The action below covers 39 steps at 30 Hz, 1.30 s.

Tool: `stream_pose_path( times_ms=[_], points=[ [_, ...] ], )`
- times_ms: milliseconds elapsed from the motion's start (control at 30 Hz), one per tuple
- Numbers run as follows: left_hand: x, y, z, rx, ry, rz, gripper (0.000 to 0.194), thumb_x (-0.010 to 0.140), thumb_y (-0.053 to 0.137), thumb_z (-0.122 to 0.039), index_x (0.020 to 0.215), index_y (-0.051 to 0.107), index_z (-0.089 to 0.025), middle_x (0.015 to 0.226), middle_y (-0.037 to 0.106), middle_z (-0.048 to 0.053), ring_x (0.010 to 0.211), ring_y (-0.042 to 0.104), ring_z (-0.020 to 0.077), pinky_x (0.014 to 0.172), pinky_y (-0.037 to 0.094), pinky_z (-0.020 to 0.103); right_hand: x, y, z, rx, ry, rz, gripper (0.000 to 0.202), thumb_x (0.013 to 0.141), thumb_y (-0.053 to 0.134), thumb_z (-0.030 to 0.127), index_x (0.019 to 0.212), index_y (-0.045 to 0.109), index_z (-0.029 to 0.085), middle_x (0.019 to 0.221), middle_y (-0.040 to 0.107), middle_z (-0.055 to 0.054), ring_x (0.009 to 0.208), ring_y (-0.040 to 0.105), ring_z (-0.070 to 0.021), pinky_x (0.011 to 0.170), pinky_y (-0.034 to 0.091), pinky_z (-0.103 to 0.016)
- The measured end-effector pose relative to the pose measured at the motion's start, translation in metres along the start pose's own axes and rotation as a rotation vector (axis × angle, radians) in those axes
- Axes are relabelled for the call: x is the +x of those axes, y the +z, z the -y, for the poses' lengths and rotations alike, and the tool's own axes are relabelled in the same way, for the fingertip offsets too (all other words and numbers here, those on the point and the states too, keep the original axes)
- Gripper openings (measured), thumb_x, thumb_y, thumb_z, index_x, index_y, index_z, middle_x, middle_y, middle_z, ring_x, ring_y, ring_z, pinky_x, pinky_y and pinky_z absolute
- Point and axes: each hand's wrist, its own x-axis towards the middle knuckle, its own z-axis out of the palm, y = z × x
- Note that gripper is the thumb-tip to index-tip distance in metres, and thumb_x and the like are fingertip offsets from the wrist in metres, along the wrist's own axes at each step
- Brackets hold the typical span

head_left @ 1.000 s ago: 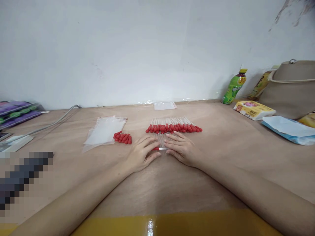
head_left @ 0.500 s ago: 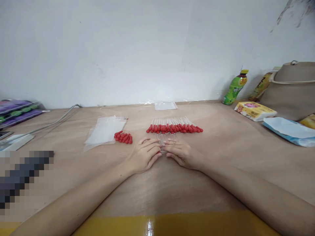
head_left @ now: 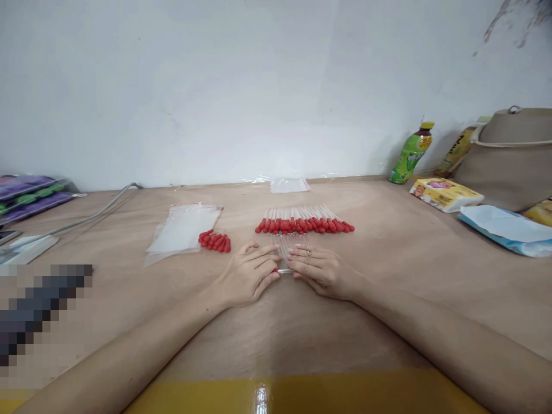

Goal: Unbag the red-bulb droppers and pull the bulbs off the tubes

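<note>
Between my hands lies a clear, thin tube with a bit of red at its left end, like a glass dropper. My left hand is closed around the red end, its bulb mostly hidden by fingers. My right hand grips the other end of the tube, thumb below. Just beyond the fingertips lie several loose clear tubes, partly covered by my right hand. Behind them spreads a row of droppers with red rubber bulbs, tubes pointing away. A small heap of loose red rubber bulbs sits left of my left hand.
Clear zip bags lie left of the bulbs; another small bag is by the wall. At right stand a green bottle, a tissue pack, a blue packet and a beige bag. A grey cable runs at left.
My hands have moved slightly apart, so more of the clear tube shows between them. The loose tubes, bulbs and dropper row stay in place.
</note>
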Motion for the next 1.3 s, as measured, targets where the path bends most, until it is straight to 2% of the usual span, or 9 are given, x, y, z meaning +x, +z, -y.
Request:
stream_pose_path(
  times_ms=[200,300,433,567,633,733,867,1067,1300],
  points=[
    [-0.002,-0.001,0.001,-0.015,0.006,0.003,0.016,0.09,0.039,-0.021,0.089,0.054,-0.017,0.105,0.065,0.004,0.111,0.051,0.0208,0.088,0.032,0.037,-0.003,-0.004,-0.001,0.005,-0.023,0.0,0.026,0.083,0.051,0.013,0.108,0.057,0.013,0.102,0.066,-0.008,0.108,0.055,-0.017,0.097,0.045,-0.035],
    [-0.007,-0.001,0.002,-0.019,-0.05,0.004,0.016,0.09,0.039,-0.023,0.087,0.053,-0.017,0.099,0.065,0.005,0.093,0.056,0.0195,0.076,0.038,0.033,-0.006,-0.009,-0.004,0.029,0.034,-0.015,0.028,0.083,0.05,0.012,0.11,0.056,0.015,0.104,0.065,-0.009,0.108,0.054,-0.0176,0.095,0.046,-0.036],
    [-0.012,-0.008,0.016,-0.036,-0.24,-0.133,0.018,0.09,0.039,-0.024,0.087,0.055,-0.017,0.09,0.057,0.006,0.078,0.053,0.0152,0.069,0.043,0.028,-0.012,-0.016,-0.015,-0.006,0.312,-0.139,0.024,0.085,0.048,0.017,0.106,0.059,0.017,0.087,0.063,-0.008,0.085,0.059,-0.0174,0.075,0.052,-0.033],
    [-0.013,-0.034,0.046,0.014,-0.453,-0.267,0.024,0.087,0.038,-0.022,0.1,0.057,-0.017,0.091,0.049,0.007,0.08,0.052,0.016,0.069,0.045,0.029,-0.02,-0.013,-0.029,-0.134,0.535,-0.137,0.025,0.086,0.044,0.022,0.102,0.062,0.014,0.069,0.053,-0.005,0.066,0.052,-0.0165,0.061,0.047,-0.032],
    [-0.014,-0.051,0.062,0.077,-0.593,-0.25,0.027,0.084,0.038,-0.022,0.099,0.06,-0.017,0.085,0.049,0.007,0.082,0.052,0.0182,0.07,0.045,0.03,-0.023,-0.009,-0.033,-0.166,0.595,-0.113,0.027,0.086,0.042,0.022,0.1,0.062,0.012,0.069,0.053,-0.006,0.066,0.052,-0.0172,0.06,0.046,-0.031],
    [-0.017,-0.067,0.08,0.078,-0.835,-0.138,0.029,0.08,0.044,-0.029,0.1,0.062,-0.02,0.078,0.055,0.004,0.075,0.055,0.0183,0.068,0.045,0.03,-0.025,-0.006,-0.033,-0.156,0.642,-0.083,0.026,0.084,0.042,0.021,0.099,0.062,0.013,0.072,0.055,-0.007,0.065,0.053,-0.0169,0.059,0.044,-0.029],
    [-0.022,-0.064,0.092,0.046,-1.037,-0.088,0.03,0.072,0.053,-0.036,0.097,0.062,-0.021,0.082,0.063,0.002,0.073,0.057,0.0174,0.067,0.044,0.028,-0.023,-0.007,-0.03,-0.144,0.666,-0.022,0.02,0.081,0.044,0.02,0.089,0.061,0.016,0.073,0.059,-0.005,0.064,0.054,-0.0157,0.058,0.042,-0.028],
    [-0.028,-0.049,0.096,-0.011,-1.032,-0.015,0.033,0.07,0.054,-0.042,0.093,0.058,-0.019,0.076,0.066,0.002,0.067,0.058,0.0168,0.061,0.043,0.026,-0.022,-0.007,-0.029,-0.152,0.686,0.032,0.014,0.077,0.045,0.017,0.079,0.058,0.016,0.069,0.058,-0.004,0.062,0.052,-0.0146,0.057,0.038,-0.026],
    [-0.027,-0.051,0.092,0.037,-1.032,0.061,0.032,0.075,0.045,-0.046,0.07,0.063,-0.021,0.064,0.065,0.001,0.061,0.059,0.0174,0.057,0.04,0.025,-0.02,-0.007,-0.027,-0.179,0.682,0.05,0.016,0.078,0.046,0.019,0.08,0.061,0.017,0.071,0.061,-0.004,0.064,0.054,-0.0147,0.062,0.037,-0.027]
  ],
)
